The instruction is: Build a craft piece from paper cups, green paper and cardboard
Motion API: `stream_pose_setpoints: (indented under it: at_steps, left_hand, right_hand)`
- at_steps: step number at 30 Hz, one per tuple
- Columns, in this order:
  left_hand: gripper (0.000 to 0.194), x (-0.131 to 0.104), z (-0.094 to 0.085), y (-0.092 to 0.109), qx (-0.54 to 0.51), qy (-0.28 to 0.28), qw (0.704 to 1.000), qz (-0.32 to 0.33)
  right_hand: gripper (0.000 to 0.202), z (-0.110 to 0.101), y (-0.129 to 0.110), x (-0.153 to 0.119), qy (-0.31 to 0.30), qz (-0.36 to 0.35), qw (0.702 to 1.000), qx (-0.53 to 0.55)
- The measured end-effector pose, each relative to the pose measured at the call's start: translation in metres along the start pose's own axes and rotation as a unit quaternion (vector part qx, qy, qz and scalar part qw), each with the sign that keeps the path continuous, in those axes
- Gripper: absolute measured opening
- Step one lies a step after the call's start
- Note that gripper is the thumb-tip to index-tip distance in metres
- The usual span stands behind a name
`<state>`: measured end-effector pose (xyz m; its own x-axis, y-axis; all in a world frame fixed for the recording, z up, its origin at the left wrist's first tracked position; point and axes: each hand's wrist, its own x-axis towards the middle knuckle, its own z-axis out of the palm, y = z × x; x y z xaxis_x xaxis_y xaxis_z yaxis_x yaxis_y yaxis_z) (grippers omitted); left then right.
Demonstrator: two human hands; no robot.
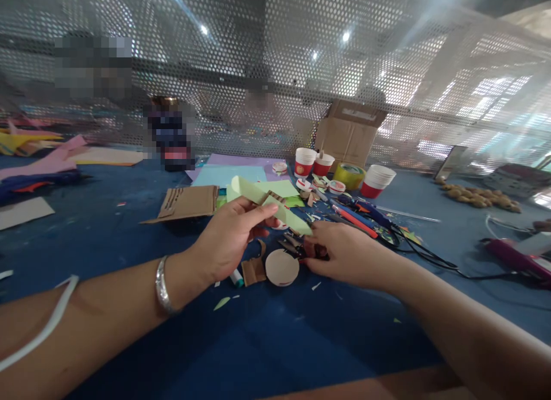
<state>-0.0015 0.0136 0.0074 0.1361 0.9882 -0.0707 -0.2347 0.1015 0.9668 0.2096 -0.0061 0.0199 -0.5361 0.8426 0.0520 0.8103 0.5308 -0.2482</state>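
Note:
My left hand [235, 230] pinches a strip of light green paper [297, 221] together with a small piece of corrugated cardboard [275, 198]. The paper's far end curls up to the left. Low over the table, my right hand [344, 252] has its fingers curled round the handles of dark scissors [291, 244], whose blades point left; the handles are mostly hidden. Just below the blades lies a round pale disc [282, 268]. Beside it are a bent scrap of brown cardboard [253, 271] and a marker with a teal end [236, 278].
Behind my hands lie a flat cardboard piece [191, 202] and coloured paper sheets [232, 175]. Paper cups [377, 181], yellow tape [348, 176] and a cardboard box [350, 133] stand farther back. Cables [430, 256] and a purple tool [516, 259] lie right. Paper scraps are scattered about.

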Motion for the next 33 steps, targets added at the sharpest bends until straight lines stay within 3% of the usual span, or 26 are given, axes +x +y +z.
stream_pose_setpoints:
  at_steps: [5,8,11,15,20,22,26,33]
  left_hand:
    - [0.02,0.003,-0.003,0.001,-0.057,0.049,0.997,0.003]
    - [0.012,0.002,-0.003,0.003,-0.09,0.023,0.996,-0.002]
    - [0.009,-0.001,0.0,0.003,-0.081,-0.019,0.996,-0.013]
    - [0.014,-0.003,0.001,0.0,-0.058,-0.059,0.996,-0.029]
    - [0.021,-0.005,0.001,-0.005,-0.064,-0.08,0.993,-0.052]
    - [0.02,-0.005,0.001,-0.006,-0.072,-0.094,0.992,-0.049]
    - [0.02,-0.005,0.0,-0.007,-0.063,-0.102,0.992,-0.04]
    - [0.02,-0.005,0.0,-0.006,-0.057,-0.128,0.99,-0.027]
  right_hand:
    - [0.008,-0.008,0.01,0.0,-0.021,0.009,0.998,0.054]
    - [0.01,-0.017,0.015,0.0,-0.022,0.016,0.993,0.116]
    - [0.008,-0.024,0.015,0.0,-0.014,0.067,0.972,0.226]
    - [0.009,-0.026,0.009,-0.001,0.034,0.109,0.93,0.35]
    - [0.021,-0.021,0.004,0.001,0.14,0.081,0.909,0.384]
    - [0.026,-0.02,0.003,0.002,0.156,0.076,0.905,0.39]
    - [0.035,-0.02,0.002,0.001,0.123,0.067,0.906,0.399]
    - [0.033,-0.019,0.0,-0.001,0.086,0.055,0.913,0.395]
